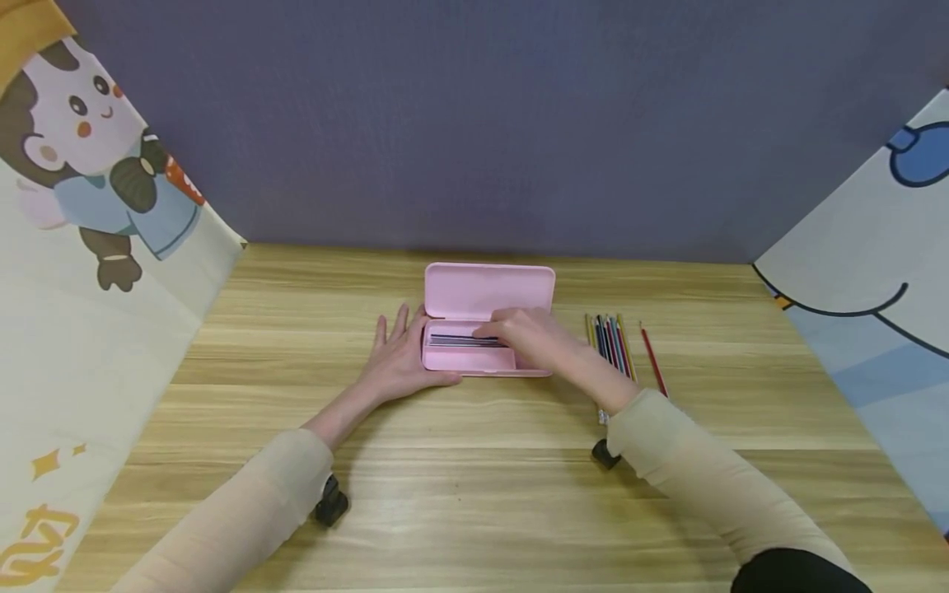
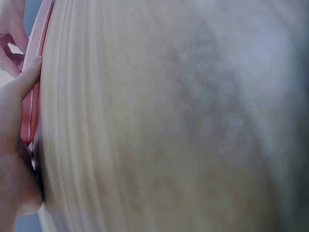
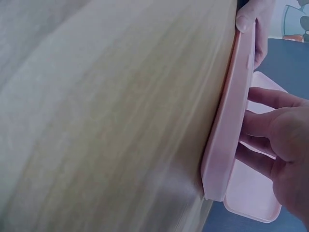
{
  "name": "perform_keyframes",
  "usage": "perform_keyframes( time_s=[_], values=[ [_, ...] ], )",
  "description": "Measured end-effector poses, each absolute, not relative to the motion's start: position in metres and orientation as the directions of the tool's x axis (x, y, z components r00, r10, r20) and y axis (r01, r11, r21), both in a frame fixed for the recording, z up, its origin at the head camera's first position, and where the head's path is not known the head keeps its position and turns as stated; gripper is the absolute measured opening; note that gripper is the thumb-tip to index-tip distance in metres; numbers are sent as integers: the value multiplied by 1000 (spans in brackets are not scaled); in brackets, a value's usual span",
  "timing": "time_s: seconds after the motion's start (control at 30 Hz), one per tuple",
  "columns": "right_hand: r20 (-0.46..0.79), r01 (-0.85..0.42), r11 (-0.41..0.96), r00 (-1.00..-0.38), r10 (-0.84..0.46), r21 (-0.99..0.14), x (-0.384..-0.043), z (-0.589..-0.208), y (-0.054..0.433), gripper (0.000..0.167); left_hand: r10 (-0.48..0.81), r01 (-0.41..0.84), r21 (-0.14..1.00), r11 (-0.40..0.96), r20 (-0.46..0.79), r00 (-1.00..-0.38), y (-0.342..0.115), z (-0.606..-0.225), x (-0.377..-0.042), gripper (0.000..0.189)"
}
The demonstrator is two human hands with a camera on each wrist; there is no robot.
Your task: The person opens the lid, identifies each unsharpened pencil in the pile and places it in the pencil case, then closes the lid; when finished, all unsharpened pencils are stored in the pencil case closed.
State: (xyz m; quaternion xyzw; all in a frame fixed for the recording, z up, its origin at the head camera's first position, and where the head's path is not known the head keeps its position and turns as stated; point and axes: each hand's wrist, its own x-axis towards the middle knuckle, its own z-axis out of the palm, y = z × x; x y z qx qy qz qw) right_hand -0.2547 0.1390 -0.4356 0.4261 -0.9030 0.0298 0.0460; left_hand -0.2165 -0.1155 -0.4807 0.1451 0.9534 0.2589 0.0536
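A pink pencil case [image 1: 489,290] lies on the table with its lid raised at the back. Several dark pencils [image 1: 448,339] lie lengthwise in its back part. My left hand [image 1: 396,362] rests against the case's left end, fingers spread and straight, its thumb [image 2: 30,77] along the front edge. From the right, my right hand [image 1: 530,333] reaches into the case, over the right part of the pencils. In the right wrist view its bent fingers [image 3: 260,122] dip behind the front wall [image 3: 227,121]; the fingertips are hidden, so a grip on the pencils cannot be made out.
Several colored pencils [image 1: 610,338] lie side by side on the table right of the case, partly under my right forearm. A single red pencil [image 1: 652,358] lies apart, farther right. A dark grey panel [image 1: 489,132] rises behind the wooden table [image 1: 460,478], with printed panels at both sides.
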Motion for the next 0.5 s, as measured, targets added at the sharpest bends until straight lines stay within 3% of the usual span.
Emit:
perform_keyframes(
  time_s=[0.5],
  values=[
    [142,-773,634,-629,-764,-17,-255,-440,142,46,302,246,514,822,-28,-953,-116,-481,-217,118]
  ],
)
